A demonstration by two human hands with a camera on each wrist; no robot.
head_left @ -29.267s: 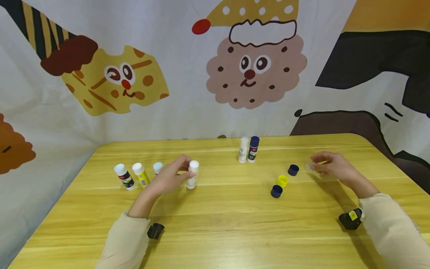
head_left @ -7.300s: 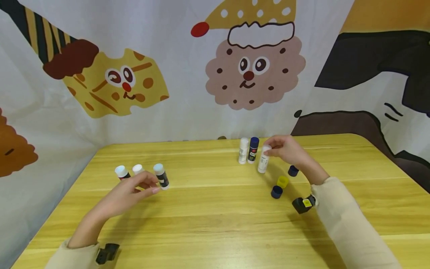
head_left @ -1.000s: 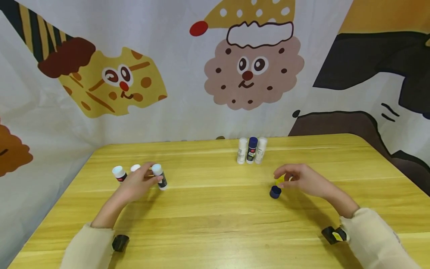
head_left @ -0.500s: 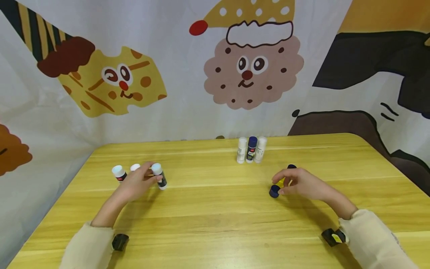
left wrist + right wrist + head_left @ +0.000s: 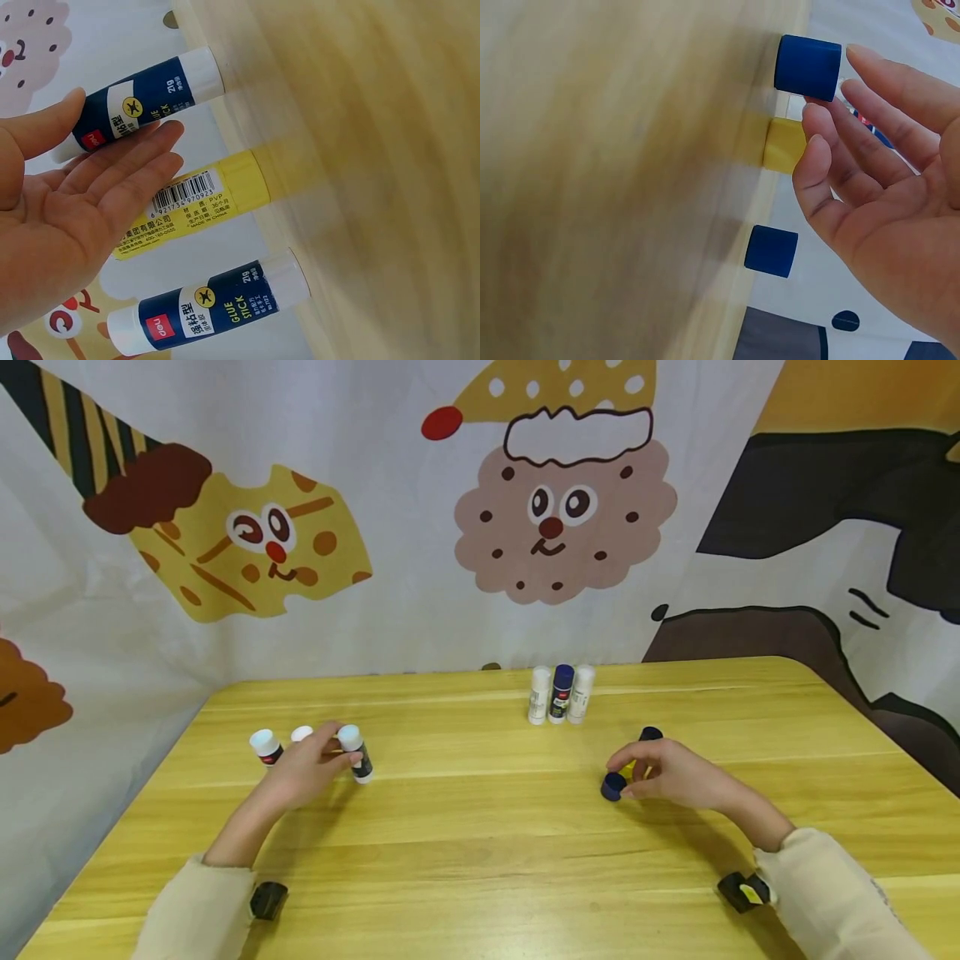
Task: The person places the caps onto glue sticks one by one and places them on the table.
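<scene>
My left hand (image 5: pixel 303 772) pinches a navy glue stick (image 5: pixel 139 101) with a pale top, which stands upright on the table. Beside that hand stand a yellow glue stick (image 5: pixel 247 184), mostly hidden by it in the head view, and another navy glue stick (image 5: pixel 266 745). On the right side, my right hand (image 5: pixel 678 772) has its thumb and forefinger around the front navy cap (image 5: pixel 612 787), with a small gap showing at one fingertip in the right wrist view. Behind that cap are a yellow cap (image 5: pixel 784 145), partly covered by the fingers, and a second navy cap (image 5: pixel 651 733).
Toward the table's back edge stands a close row: a white glue stick (image 5: pixel 539 695), a navy glue stick (image 5: pixel 561 693) and another white glue stick (image 5: pixel 581 695). A cartoon-printed cloth (image 5: pixel 405 527) hangs behind the wooden table (image 5: pixel 480 860).
The right hand has shifted slightly from the yellow cap to the front navy cap; the left hand stays still. Since the older frames, a white glue stick has joined the back row.
</scene>
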